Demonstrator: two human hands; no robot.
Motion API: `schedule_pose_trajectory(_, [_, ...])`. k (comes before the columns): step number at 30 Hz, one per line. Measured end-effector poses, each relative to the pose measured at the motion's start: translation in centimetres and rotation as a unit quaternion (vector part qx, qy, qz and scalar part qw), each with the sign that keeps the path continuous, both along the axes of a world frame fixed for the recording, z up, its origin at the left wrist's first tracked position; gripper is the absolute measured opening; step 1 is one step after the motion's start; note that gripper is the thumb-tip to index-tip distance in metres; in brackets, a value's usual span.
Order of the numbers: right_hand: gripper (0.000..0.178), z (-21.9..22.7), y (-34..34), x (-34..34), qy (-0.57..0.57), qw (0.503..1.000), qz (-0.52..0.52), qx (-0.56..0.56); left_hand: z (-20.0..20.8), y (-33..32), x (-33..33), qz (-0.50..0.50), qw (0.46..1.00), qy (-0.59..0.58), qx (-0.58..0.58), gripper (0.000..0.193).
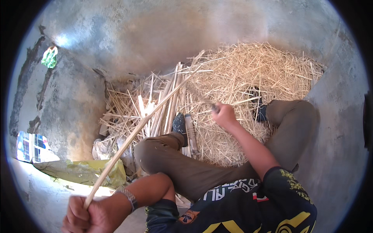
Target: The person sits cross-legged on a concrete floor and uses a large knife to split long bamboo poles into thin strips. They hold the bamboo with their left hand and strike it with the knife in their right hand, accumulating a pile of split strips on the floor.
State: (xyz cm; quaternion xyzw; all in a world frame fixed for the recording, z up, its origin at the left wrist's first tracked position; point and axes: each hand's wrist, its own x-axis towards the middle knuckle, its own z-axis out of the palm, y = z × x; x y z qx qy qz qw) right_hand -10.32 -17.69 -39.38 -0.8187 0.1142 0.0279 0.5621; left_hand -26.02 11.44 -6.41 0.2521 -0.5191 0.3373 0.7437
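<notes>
My left hand [86, 216], at the lower left, is closed around the near end of a long pale wooden strip [128, 143]. The strip slants up and to the right, over my bent knee, toward the far wall. In my right hand [225, 115] is a short dark-handled tool [215, 108], gripped in a fist. Its front part is smeared by motion, so I cannot tell its kind. It points toward the strip's far part; whether they touch is unclear. Between my legs lies a brown stick-like piece [191, 134], beside my left shoe [179, 126].
A broad heap of thin pale shavings [248, 72] covers the floor ahead and to the right. Several longer strips [168, 101] lie on the left. Yellow sheeting [83, 173] lies near the left wall opening. A concrete wall [163, 33] closes off the far side.
</notes>
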Motion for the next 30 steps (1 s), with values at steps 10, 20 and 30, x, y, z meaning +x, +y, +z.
schedule_pose_trajectory(10, [0.025, -4.7, 0.1, 1.0, 0.013, 0.995, -0.087, -0.051, -0.8, 3.7, -1.8, 0.253, 0.962, -0.046, -0.088, 0.031])
schedule_pose_trajectory(20, [0.022, 1.0, -0.5, 0.4, -0.098, 0.985, -0.111, -0.084, -3.0, 10.6, -4.2, 0.075, 0.997, 0.002, -0.011, 0.054])
schedule_pose_trajectory(30, [0.011, -5.8, -9.5, 5.3, -0.021, 0.976, -0.207, -0.069, -4.2, 12.5, -4.7, 0.142, 0.988, 0.045, -0.038, 0.058])
